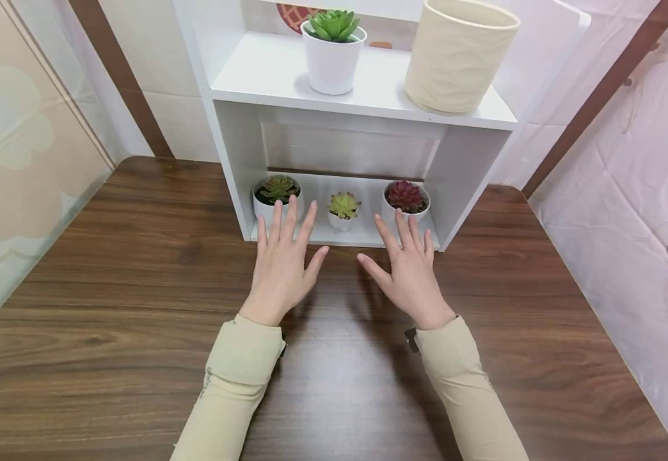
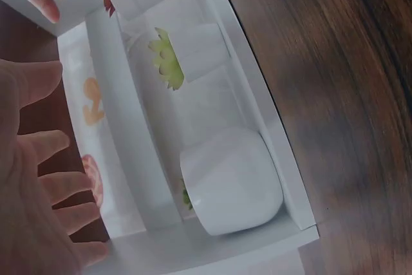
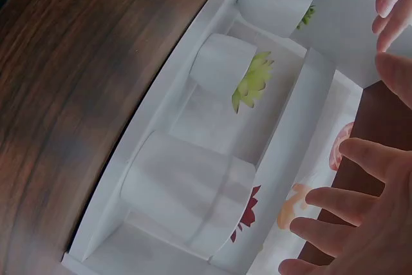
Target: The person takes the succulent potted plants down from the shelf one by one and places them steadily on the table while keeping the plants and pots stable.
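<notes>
- Left hand (image 1: 281,269): spread wide, thumb out to the side, nothing in its hold. In the head view its fingertips lie over the left pot (image 1: 262,208), but the left wrist view shows the fingers apart from it.
- Right hand (image 1: 413,275): also spread, thumb out towards the left, holding nothing. It reaches towards the right pot (image 1: 390,206), the one with the red plant (image 1: 405,195); no contact shows.
- The pots nearest the hands stand upright in a row on the bottom board (image 1: 317,238) of the white unit (image 1: 235,153): left pot, small pot (image 1: 341,222) between, right pot.
- Progress, as I judge it: all three are placed in the lower compartment, well spaced, with none in hand. The upper board (image 1: 381,80) carries a tall pot (image 1: 333,64) and a cream vase (image 1: 457,64), both upright. No loose pot shows on the table (image 1: 138,288), so if anything is left, it looks like small adjustment.
- Edges: the left pot is near the left wall and the right pot near the right wall, so outward shifts look tight. The vase stands close to the front edge of its board, above and beyond the right hand.
- Open room: gaps lie on both sides of the small pot, and between tall pot and vase. Bare wood between the forearms and beyond them leaves space to draw back.
</notes>
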The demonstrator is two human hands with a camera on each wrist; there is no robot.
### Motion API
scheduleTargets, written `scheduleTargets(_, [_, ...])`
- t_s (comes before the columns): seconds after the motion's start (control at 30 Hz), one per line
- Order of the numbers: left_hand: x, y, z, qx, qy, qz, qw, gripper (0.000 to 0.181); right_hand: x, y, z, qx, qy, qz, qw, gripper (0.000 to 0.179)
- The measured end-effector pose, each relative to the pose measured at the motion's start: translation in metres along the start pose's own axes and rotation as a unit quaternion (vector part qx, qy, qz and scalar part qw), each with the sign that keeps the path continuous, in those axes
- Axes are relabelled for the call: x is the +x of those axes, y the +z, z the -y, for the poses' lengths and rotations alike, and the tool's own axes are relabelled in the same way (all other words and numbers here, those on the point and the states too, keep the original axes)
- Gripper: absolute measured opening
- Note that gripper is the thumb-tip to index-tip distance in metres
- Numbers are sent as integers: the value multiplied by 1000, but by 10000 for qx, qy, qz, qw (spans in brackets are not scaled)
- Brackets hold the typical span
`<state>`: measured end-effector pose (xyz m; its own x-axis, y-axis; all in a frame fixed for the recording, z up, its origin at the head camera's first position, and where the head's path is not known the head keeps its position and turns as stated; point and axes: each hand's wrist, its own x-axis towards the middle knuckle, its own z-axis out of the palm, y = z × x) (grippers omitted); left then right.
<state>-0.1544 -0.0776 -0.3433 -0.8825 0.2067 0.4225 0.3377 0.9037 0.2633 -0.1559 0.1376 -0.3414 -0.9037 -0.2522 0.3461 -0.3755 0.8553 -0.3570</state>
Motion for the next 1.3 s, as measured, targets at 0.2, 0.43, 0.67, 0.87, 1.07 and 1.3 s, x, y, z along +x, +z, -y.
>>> scheduleTargets(0.2, [3,-2,3,-38,148,-222,9996,71,4,-2,4,116,-38,-3,9999,71])
scheduleTargets(0.43, [9,-6,8,-39,436,-1096,9930,75,9,-5,8,305,-288,-324,9986,69])
scheduleTargets(0.67, [17,-11,14,-423,321,-1889,9806,73,16,-11,11,637,-648,-761,9930,64])
scheduleTargets(0.87, [22,-16,20,-604,104,-2605,9635,67,20,-17,12,833,-730,-980,9890,62])
scheduleTargets(1.07, [25,-21,27,-680,-121,-2954,9529,62,25,-22,15,905,-918,-1226,9840,60])
scheduleTargets(1.3, [28,-24,35,-724,-369,-3034,9494,64,31,-27,18,984,-1076,-1493,9780,58])
